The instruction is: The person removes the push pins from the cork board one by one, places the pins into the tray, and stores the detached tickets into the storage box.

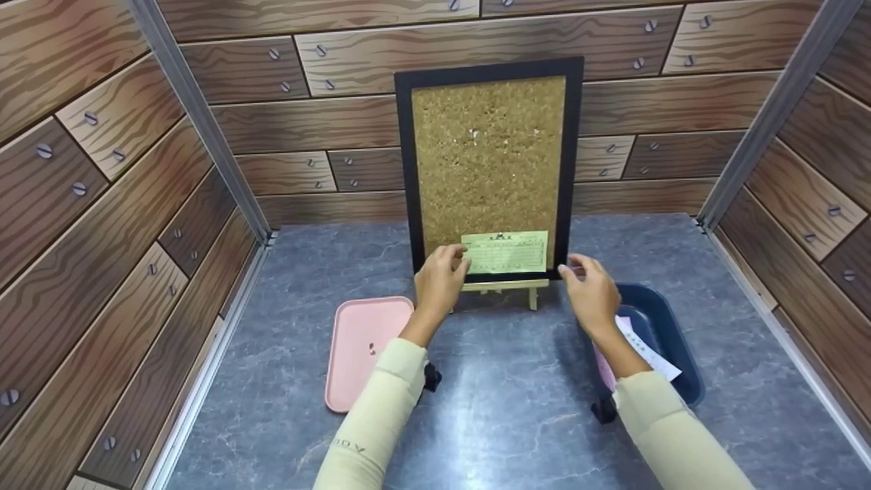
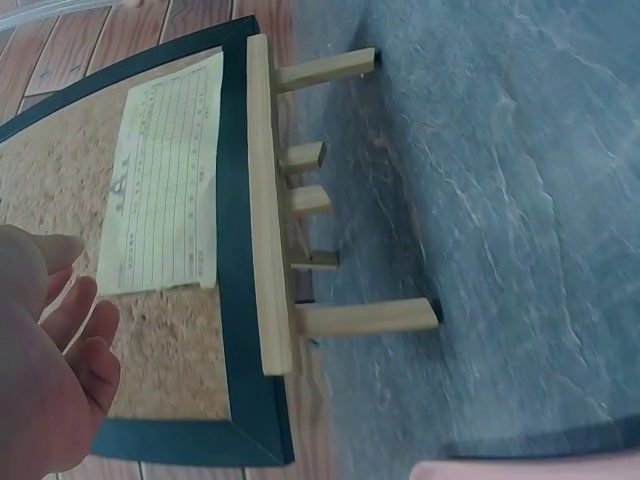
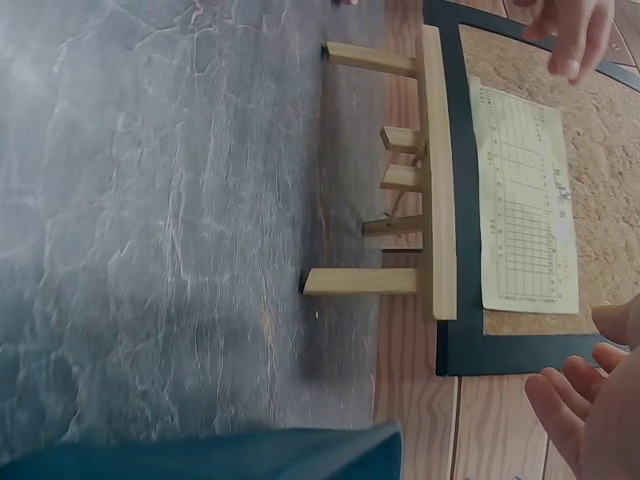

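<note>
A yellow-green printed form [image 1: 505,253] sits low on the cork board [image 1: 490,163], with a small dark mark or pin at its top edge. The board has a black frame and stands on a small wooden easel [image 2: 268,200]. My left hand [image 1: 441,279] is at the form's left edge, fingers loosely bent, with nothing seen between them. Beside the frame's lower right corner is my right hand [image 1: 592,292], its fingers relaxed and holding nothing. In the right wrist view, the form [image 3: 525,200] lies between the two hands, flat against the cork.
On the left, a pink tray [image 1: 350,320] has a few tiny pins on it. A dark blue tray [image 1: 687,367] on the right carries a white paper slip [image 1: 650,354] and a pink one, partly behind the right forearm. Wood-patterned walls [image 1: 306,122] enclose the grey tabletop.
</note>
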`<state>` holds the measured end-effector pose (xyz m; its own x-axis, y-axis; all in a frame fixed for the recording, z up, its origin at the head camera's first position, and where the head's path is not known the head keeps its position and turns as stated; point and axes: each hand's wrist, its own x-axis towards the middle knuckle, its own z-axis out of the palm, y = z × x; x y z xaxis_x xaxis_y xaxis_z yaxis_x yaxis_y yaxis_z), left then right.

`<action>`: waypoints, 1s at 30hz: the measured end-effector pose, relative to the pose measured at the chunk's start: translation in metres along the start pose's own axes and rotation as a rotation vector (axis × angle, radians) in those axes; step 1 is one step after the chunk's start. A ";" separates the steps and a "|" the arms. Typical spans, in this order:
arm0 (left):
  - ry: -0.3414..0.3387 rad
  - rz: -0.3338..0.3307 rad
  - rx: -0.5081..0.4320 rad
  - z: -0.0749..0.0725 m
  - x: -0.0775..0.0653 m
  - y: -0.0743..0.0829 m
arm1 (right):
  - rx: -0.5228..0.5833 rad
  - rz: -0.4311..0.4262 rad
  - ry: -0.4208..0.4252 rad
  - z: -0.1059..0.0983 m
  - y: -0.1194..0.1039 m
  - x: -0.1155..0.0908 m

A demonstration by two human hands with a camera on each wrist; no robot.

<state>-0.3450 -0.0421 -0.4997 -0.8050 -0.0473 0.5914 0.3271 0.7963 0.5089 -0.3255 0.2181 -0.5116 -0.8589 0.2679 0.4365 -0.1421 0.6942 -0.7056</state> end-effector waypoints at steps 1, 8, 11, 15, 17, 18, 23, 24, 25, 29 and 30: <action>0.001 0.008 0.014 0.002 0.001 0.002 | -0.002 -0.001 -0.002 0.003 0.000 0.001; -0.018 0.046 0.086 0.016 0.005 0.013 | -0.022 0.021 -0.034 0.025 -0.003 0.008; -0.019 0.054 0.078 0.022 0.008 0.017 | -0.015 0.048 -0.053 0.030 -0.005 0.010; -0.028 0.038 0.062 0.028 0.015 0.020 | -0.010 0.092 -0.064 0.035 -0.005 0.013; -0.026 0.009 0.057 0.031 0.019 0.020 | -0.014 0.110 -0.067 0.038 -0.005 0.013; -0.020 -0.007 0.054 0.032 0.021 0.020 | -0.015 0.116 -0.068 0.039 -0.005 0.014; 0.016 -0.070 0.045 0.037 0.027 0.022 | 0.001 0.128 -0.058 0.046 -0.005 0.014; 0.017 -0.075 0.044 0.038 0.027 0.022 | 0.015 0.129 -0.054 0.047 -0.005 0.014; 0.017 -0.078 0.043 0.040 0.028 0.023 | 0.032 0.133 -0.052 0.047 -0.006 0.014; 0.012 -0.071 0.056 0.045 0.028 0.027 | 0.140 0.156 -0.048 0.050 -0.006 0.016; 0.013 -0.068 0.061 0.047 0.028 0.028 | 0.176 0.159 -0.046 0.051 -0.006 0.016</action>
<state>-0.3817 0.0071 -0.4982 -0.8177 -0.1103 0.5650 0.2408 0.8259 0.5097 -0.3633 0.1843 -0.5293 -0.8984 0.3308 0.2887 -0.0831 0.5175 -0.8516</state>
